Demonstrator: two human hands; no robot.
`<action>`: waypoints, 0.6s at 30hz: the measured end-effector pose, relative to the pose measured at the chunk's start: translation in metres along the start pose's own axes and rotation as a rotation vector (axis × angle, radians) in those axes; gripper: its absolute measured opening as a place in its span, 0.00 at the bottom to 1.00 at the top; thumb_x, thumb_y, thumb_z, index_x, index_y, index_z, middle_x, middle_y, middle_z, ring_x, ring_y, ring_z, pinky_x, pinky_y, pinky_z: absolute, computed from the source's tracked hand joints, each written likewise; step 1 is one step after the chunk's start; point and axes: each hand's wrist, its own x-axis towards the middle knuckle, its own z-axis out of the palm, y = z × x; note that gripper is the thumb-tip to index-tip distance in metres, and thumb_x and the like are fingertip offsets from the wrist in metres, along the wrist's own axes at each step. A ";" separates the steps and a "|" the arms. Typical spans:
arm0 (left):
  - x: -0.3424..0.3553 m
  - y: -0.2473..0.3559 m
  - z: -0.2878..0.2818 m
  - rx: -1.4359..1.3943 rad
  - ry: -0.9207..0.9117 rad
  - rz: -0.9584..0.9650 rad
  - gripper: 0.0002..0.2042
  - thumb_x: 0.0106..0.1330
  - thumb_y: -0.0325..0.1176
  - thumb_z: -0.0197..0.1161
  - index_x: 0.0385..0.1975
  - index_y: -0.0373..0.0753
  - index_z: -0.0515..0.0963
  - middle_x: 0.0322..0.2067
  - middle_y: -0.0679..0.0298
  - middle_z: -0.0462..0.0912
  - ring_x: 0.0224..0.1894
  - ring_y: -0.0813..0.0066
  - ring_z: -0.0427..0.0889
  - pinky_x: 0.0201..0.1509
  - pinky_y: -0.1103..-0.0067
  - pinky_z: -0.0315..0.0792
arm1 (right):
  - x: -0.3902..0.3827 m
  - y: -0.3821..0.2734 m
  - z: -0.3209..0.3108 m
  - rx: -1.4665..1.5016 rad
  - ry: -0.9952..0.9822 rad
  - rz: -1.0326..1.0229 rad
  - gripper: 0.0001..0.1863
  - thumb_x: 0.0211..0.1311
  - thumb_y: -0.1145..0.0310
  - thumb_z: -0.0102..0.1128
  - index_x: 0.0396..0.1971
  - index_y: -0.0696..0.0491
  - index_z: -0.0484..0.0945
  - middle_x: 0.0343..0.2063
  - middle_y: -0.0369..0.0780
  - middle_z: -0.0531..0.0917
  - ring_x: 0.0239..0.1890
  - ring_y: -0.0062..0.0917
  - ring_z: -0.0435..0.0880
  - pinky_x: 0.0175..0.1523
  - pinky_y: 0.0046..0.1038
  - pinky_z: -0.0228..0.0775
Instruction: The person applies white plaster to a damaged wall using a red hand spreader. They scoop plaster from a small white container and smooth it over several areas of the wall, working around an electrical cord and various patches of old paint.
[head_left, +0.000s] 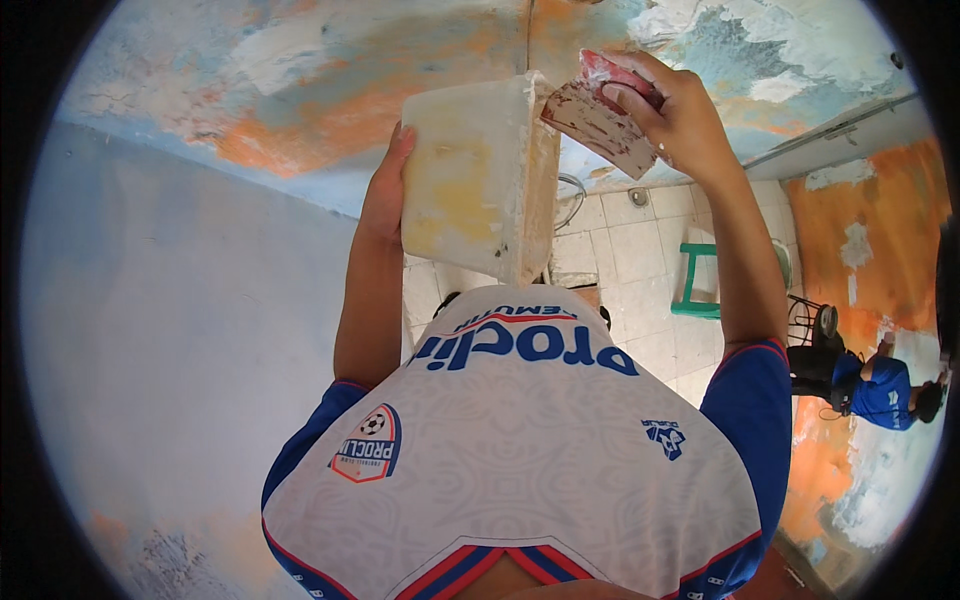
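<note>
My left hand [386, 188] is closed on the side of a whitish translucent plastic tub [455, 175], held up in front of my chest. The tub is tilted on its side, with yellowish patches on its surface and smears along its rim, which faces right. What is inside it is hidden. Up and to the right, my right hand [688, 115] grips a wide putty knife by its red handle. The stained blade of the putty knife [595, 132] angles down to the right, its left corner close to the tub's rim; I cannot tell whether they touch.
Ahead stands a wall [330, 90] with blue and orange paint and white patches. A bluish wall [180, 300] rises at left. On the tiled floor [635, 235] are a green stool [690, 280] and a looped cable [572, 195]. A person in blue [880, 390] is at the patchy orange wall, right.
</note>
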 end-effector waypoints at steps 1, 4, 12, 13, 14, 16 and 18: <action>0.000 -0.004 0.007 0.015 -0.001 0.008 0.26 0.78 0.48 0.47 0.69 0.40 0.61 0.61 0.56 0.74 0.60 0.64 0.77 0.62 0.69 0.75 | -0.003 0.006 -0.005 0.036 -0.036 0.026 0.18 0.66 0.74 0.62 0.56 0.53 0.79 0.33 0.42 0.88 0.31 0.21 0.84 0.40 0.25 0.76; 0.002 -0.020 0.019 0.015 0.036 0.031 0.25 0.78 0.48 0.47 0.69 0.40 0.62 0.61 0.57 0.74 0.60 0.64 0.77 0.62 0.69 0.75 | -0.015 0.024 -0.011 0.098 -0.126 0.066 0.19 0.63 0.70 0.64 0.54 0.52 0.81 0.34 0.44 0.89 0.34 0.29 0.88 0.42 0.29 0.78; 0.000 -0.049 0.021 -0.080 0.096 0.124 0.25 0.78 0.49 0.46 0.66 0.39 0.65 0.60 0.57 0.75 0.58 0.64 0.78 0.61 0.69 0.75 | -0.039 0.046 -0.004 0.210 -0.477 0.161 0.19 0.65 0.71 0.64 0.56 0.54 0.80 0.37 0.40 0.88 0.35 0.18 0.85 0.44 0.23 0.78; -0.002 -0.048 0.021 -0.101 0.078 0.159 0.25 0.78 0.49 0.45 0.67 0.39 0.65 0.60 0.58 0.75 0.58 0.64 0.78 0.60 0.69 0.75 | -0.040 0.046 -0.002 0.243 -0.484 0.191 0.19 0.65 0.72 0.64 0.56 0.55 0.80 0.37 0.40 0.88 0.35 0.18 0.85 0.44 0.23 0.78; -0.003 -0.050 0.021 -0.123 0.060 0.193 0.25 0.79 0.49 0.45 0.67 0.39 0.64 0.60 0.58 0.75 0.58 0.65 0.77 0.60 0.69 0.76 | -0.041 0.047 0.000 0.275 -0.491 0.222 0.19 0.65 0.73 0.64 0.56 0.55 0.80 0.37 0.40 0.88 0.36 0.18 0.85 0.44 0.23 0.79; -0.004 -0.051 0.023 -0.059 0.131 0.294 0.24 0.79 0.48 0.44 0.66 0.41 0.64 0.59 0.59 0.75 0.58 0.65 0.77 0.60 0.69 0.76 | -0.039 0.052 0.003 0.358 -0.495 0.261 0.19 0.65 0.73 0.64 0.56 0.57 0.79 0.37 0.40 0.88 0.36 0.18 0.86 0.45 0.23 0.79; -0.006 -0.052 0.027 0.009 0.202 0.361 0.22 0.79 0.47 0.44 0.66 0.42 0.63 0.58 0.59 0.74 0.58 0.65 0.77 0.60 0.69 0.76 | -0.036 0.061 0.006 0.458 -0.491 0.294 0.19 0.65 0.74 0.64 0.55 0.58 0.79 0.37 0.40 0.88 0.36 0.19 0.86 0.44 0.22 0.79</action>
